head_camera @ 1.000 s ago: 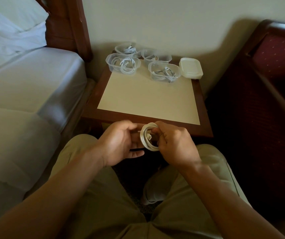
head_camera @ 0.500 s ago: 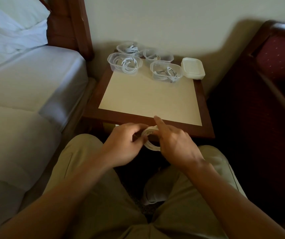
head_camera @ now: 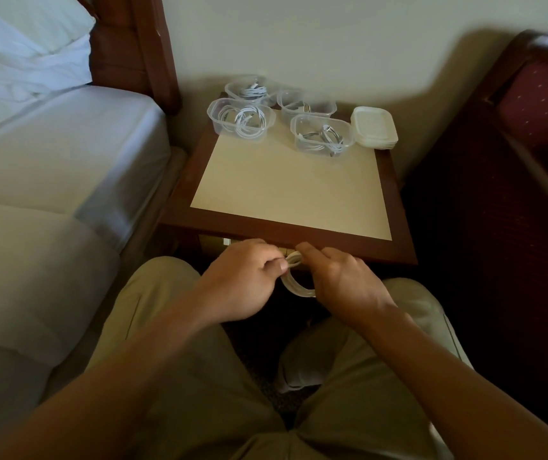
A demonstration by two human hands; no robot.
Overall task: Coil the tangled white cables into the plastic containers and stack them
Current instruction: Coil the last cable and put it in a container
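- bed (head_camera: 50,167) at 9 o'clock, chair (head_camera: 531,134) at 3
- table (head_camera: 292,190) center, wood rim
- four tubs (head_camera: 241,118) with cables, 12 o'clock table edge; lids (head_camera: 374,127) stacked just right of them
- left hand (head_camera: 244,282), right hand (head_camera: 343,280) at 6 of table, fingers of both pinch coiled cable (head_camera: 294,283) between them, above the lap
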